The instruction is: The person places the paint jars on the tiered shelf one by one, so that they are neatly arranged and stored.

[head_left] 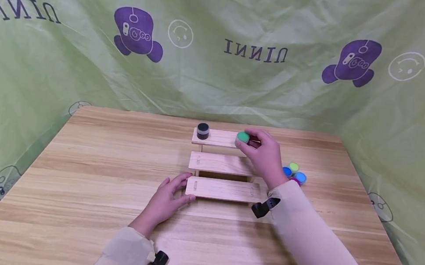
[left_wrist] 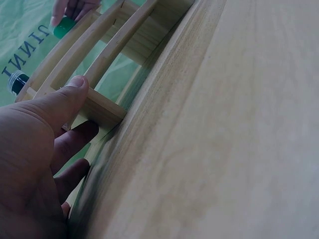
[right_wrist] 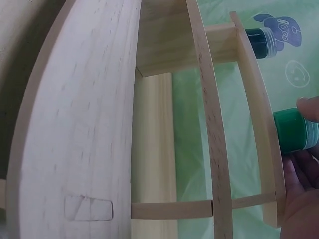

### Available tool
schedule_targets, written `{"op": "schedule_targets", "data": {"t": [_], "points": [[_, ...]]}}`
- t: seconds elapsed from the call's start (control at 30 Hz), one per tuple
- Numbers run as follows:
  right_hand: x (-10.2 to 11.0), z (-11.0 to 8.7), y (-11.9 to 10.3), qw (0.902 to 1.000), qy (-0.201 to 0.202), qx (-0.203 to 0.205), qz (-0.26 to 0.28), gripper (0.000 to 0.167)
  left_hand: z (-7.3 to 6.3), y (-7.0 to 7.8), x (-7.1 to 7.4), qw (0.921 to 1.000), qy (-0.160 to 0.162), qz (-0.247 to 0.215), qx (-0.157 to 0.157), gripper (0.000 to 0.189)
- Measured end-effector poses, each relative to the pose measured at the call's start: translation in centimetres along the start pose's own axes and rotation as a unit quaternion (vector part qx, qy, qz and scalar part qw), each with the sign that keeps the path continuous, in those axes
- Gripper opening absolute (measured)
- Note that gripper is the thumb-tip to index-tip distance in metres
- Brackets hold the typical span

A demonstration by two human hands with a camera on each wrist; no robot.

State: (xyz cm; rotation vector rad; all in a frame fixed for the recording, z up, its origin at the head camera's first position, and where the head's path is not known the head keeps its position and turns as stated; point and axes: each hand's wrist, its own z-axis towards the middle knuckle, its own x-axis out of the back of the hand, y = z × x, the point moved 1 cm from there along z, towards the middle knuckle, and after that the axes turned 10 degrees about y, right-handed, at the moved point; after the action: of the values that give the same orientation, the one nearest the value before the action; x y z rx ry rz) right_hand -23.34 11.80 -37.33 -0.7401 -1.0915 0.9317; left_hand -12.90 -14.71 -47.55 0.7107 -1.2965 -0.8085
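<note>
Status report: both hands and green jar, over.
Right hand grips green jar at right end of top shelf. Left hand holds left end of bottom shelf. Black jar stands apart, not blocking.

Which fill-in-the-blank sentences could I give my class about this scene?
The jar in the right hand is ____.
The left hand grips a wooden stand with ____ shelves.
On the top shelf, the dark jar stands at the ____ end.
Of the small jars right of the stand, two look ____.

Missing words: green; three; left; blue.
</note>
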Motion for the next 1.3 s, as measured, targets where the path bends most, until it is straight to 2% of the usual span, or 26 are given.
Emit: {"op": "schedule_targets", "data": {"t": [0.17, 0.43, 0.93, 1.3], "points": [[-0.4, 0.3, -0.3, 0.9999, -0.008, -0.005, 0.005, 0.046, 0.0, 0.0, 0.0, 1.0000, 0.000, 0.000, -0.005, 0.070], [-0.8, 0.8, -0.7, 0.9993, -0.022, -0.023, -0.016, 0.049, 0.1, 0.0, 0.0, 1.0000, -0.003, -0.004, 0.000, 0.069], [-1.6, 1.3, -1.1, 0.9987, -0.029, -0.041, -0.006, 0.051, 0.1, 0.0, 0.0, 1.0000, -0.005, -0.003, 0.000, 0.069], [-2.1, 1.6, -1.4, 0.9984, -0.031, -0.043, -0.023, 0.050, 0.2, 0.0, 0.0, 1.0000, -0.005, -0.001, 0.001, 0.070]]}}
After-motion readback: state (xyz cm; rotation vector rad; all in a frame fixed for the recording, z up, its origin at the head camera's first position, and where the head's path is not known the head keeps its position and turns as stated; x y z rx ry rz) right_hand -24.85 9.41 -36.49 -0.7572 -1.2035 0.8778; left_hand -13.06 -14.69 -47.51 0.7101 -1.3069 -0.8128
